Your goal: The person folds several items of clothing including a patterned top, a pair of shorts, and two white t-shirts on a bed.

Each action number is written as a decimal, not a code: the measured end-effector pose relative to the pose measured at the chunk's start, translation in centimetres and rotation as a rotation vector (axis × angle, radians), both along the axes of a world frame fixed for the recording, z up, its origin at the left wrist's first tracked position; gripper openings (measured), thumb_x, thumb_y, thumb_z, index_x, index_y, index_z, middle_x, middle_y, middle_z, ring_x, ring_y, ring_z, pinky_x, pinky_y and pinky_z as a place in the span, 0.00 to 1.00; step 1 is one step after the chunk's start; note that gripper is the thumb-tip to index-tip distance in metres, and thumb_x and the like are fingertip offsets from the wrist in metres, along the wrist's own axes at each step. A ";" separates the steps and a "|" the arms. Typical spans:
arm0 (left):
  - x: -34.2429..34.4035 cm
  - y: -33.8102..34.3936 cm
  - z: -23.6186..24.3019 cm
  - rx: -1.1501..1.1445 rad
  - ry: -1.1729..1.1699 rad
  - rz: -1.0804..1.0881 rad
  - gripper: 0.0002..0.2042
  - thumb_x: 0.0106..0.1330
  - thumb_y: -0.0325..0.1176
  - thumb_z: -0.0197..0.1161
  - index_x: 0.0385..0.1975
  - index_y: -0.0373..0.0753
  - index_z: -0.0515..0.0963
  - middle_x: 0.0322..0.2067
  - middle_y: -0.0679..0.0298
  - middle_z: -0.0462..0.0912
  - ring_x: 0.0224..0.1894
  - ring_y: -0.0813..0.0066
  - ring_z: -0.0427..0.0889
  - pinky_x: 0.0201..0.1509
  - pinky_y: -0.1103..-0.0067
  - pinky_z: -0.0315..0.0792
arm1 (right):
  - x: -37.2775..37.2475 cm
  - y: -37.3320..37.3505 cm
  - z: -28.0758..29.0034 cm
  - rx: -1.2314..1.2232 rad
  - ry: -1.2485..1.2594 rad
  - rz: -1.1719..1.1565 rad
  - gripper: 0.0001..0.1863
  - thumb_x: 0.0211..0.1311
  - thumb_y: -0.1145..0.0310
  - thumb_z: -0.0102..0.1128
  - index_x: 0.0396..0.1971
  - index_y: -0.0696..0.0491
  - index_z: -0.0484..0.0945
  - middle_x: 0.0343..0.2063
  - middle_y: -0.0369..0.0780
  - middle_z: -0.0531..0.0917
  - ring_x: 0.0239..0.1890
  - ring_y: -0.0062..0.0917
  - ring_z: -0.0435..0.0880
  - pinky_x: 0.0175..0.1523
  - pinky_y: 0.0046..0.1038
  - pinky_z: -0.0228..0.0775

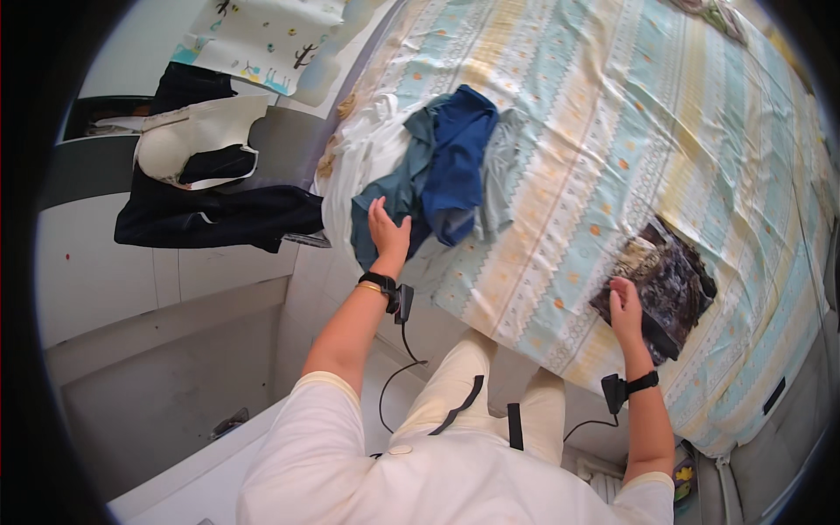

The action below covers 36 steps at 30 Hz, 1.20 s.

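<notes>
My left hand lies at the near edge of a dark teal garment, its thumb held apart from the fingers. That garment is part of a loose heap at the left side of the bed, with a blue garment, a white one and a pale grey one. To the right, my right hand rests by the left edge of a dark patterned garment with lacy edges, spread flat on the bed. Its fingers are lightly bent and seem not to grip the cloth.
A striped, flowered sheet covers the bed. Beside it on the left, a cream bra and black trousers lie over a white cabinet. A printed sheet hangs behind. Black cables run from both wrist devices.
</notes>
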<state>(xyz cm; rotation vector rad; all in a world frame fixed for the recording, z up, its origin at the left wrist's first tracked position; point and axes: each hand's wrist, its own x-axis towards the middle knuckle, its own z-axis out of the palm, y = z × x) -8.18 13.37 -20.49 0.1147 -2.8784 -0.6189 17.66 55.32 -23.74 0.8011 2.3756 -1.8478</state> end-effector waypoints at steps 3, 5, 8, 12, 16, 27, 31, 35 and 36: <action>-1.7 -2.2 0.6 -0.330 -0.125 -0.174 0.35 0.46 0.36 0.67 0.57 0.40 0.60 0.54 0.57 0.65 0.59 0.61 0.61 0.67 0.64 0.46 | -4.9 -6.0 0.7 -0.109 -0.051 0.098 0.16 0.61 0.78 0.48 0.50 0.58 0.65 0.40 0.40 0.76 0.44 0.22 0.75 0.50 0.22 0.66; -3.5 -4.2 0.1 -0.347 -0.240 -0.196 0.32 0.47 0.36 0.65 0.55 0.40 0.63 0.51 0.58 0.68 0.57 0.62 0.63 0.67 0.64 0.46 | -8.5 -10.0 1.9 -0.131 -0.048 0.143 0.16 0.61 0.77 0.48 0.50 0.58 0.65 0.40 0.40 0.76 0.44 0.22 0.75 0.50 0.22 0.66; -5.6 -7.1 0.0 -0.316 -0.270 -0.290 0.20 0.51 0.34 0.57 0.45 0.36 0.71 0.39 0.57 0.76 0.48 0.58 0.71 0.61 0.66 0.56 | -13.0 -14.5 4.3 -0.164 0.027 0.234 0.16 0.60 0.75 0.50 0.49 0.57 0.66 0.38 0.41 0.78 0.43 0.24 0.77 0.47 0.25 0.69; -8.6 -11.1 0.3 0.069 -0.258 -0.198 0.16 0.56 0.35 0.50 0.37 0.27 0.73 0.37 0.51 0.77 0.40 0.50 0.75 0.48 0.69 0.68 | -17.5 -18.5 4.4 -0.316 0.023 0.331 0.16 0.61 0.74 0.50 0.50 0.56 0.67 0.41 0.41 0.77 0.45 0.24 0.76 0.49 0.25 0.68; -10.6 -12.8 2.5 0.805 -0.281 0.139 0.21 0.62 0.39 0.46 0.47 0.28 0.70 0.38 0.57 0.78 0.42 0.65 0.76 0.49 0.75 0.67 | -21.1 -22.3 5.0 -0.531 0.016 0.483 0.17 0.62 0.71 0.51 0.51 0.56 0.68 0.45 0.40 0.76 0.47 0.23 0.75 0.53 0.24 0.66; -2.4 -8.6 13.5 1.353 -1.247 -0.014 0.17 0.63 0.33 0.46 0.50 0.35 0.69 0.46 0.62 0.75 0.48 0.71 0.74 0.56 0.76 0.65 | -23.0 -28.8 14.5 -1.365 -0.262 0.171 0.21 0.62 0.60 0.53 0.53 0.51 0.68 0.48 0.35 0.75 0.51 0.23 0.72 0.56 0.27 0.62; 0.0 -8.8 10.3 0.739 -1.328 -0.663 0.19 0.62 0.28 0.49 0.55 0.36 0.64 0.50 0.66 0.71 0.51 0.77 0.70 0.56 0.80 0.62 | -18.3 -27.0 12.8 -0.633 -0.058 0.426 0.18 0.51 0.68 0.62 0.43 0.53 0.74 0.42 0.34 0.77 0.50 0.23 0.71 0.54 0.26 0.62; -0.6 -5.3 13.4 0.609 -0.671 -0.610 0.21 0.59 0.30 0.56 0.53 0.37 0.65 0.52 0.62 0.69 0.55 0.70 0.68 0.59 0.77 0.58 | -15.4 -21.8 17.1 0.664 0.382 0.996 0.08 0.38 0.74 0.57 0.23 0.48 0.75 0.26 0.35 0.71 0.33 0.28 0.71 0.39 0.25 0.61; -0.9 -3.3 15.3 0.591 -0.400 -0.738 0.21 0.57 0.32 0.60 0.51 0.38 0.68 0.52 0.61 0.69 0.56 0.67 0.67 0.60 0.75 0.58 | -14.4 -20.9 18.1 0.667 0.364 0.989 0.08 0.38 0.74 0.57 0.23 0.48 0.75 0.26 0.35 0.71 0.33 0.28 0.71 0.39 0.25 0.61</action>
